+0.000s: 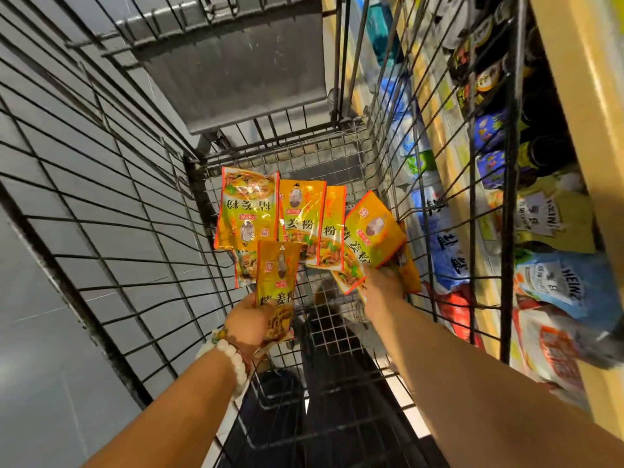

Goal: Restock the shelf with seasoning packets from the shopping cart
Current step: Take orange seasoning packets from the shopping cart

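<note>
**Both hands down in the cart, gathering packets**

The left hand (248, 324) grips one yellow seasoning packet (277, 282) by its near end, fingers curled round it, held upright above the cart floor (332, 329). The right hand (385, 285) reaches to the right side of the pile and pinches a tilted packet (373, 231) at its lower edge; its fingertips are mostly hidden behind the packets. More packets (248, 211) lie fanned and overlapping at the far end of the shopping cart (101, 204). The shelf (574, 79) stands just beyond the cart's right wall, already crowded with pouches and bottles.

To do this step well, I would stack the loose packets the same way up before lifting, since they are slick and thin and likely to slide apart. Lifting them clear of the wire wall should avoid snagging a corner.
</note>
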